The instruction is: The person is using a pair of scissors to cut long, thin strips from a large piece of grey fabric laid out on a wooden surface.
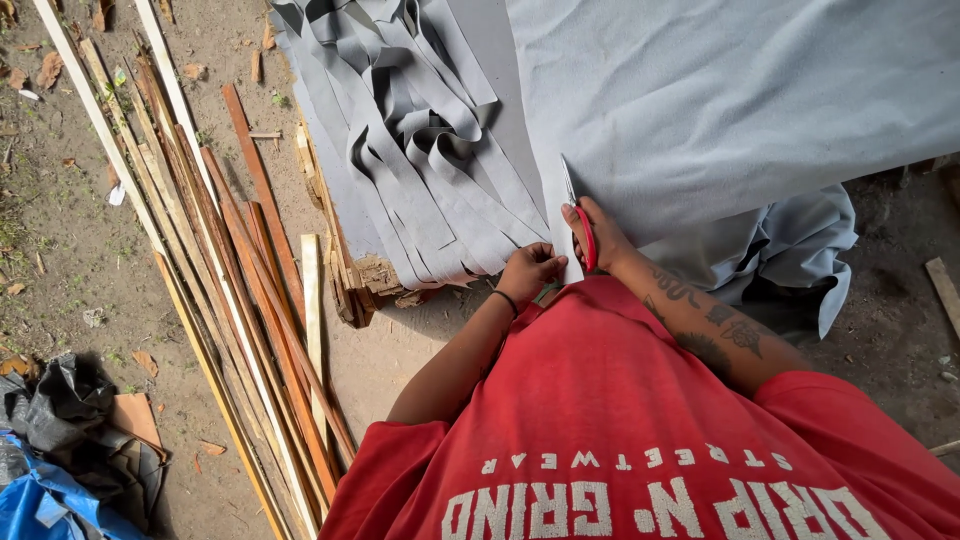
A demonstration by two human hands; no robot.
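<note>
My right hand [597, 238] was closed around the red handles of the scissors [578, 218], whose blades pointed away from my fingers into the grey fabric sheet [720, 110]. My left hand [530, 268] sat just beside it, fingers curled and pinching the near edge of the strip being cut; I thought they gripped the cloth itself, though the knuckles hid the contact. Left of those fingers lay the pile of cut grey strips [420, 130], and farther left the thin wooden slats [230, 270] on the dirt. To cut this strip well I judged the left fingers should keep the edge taut and close to the blades, while the right hand drove the scissors straight, parallel to the last cut, keeping the width even.
</note>
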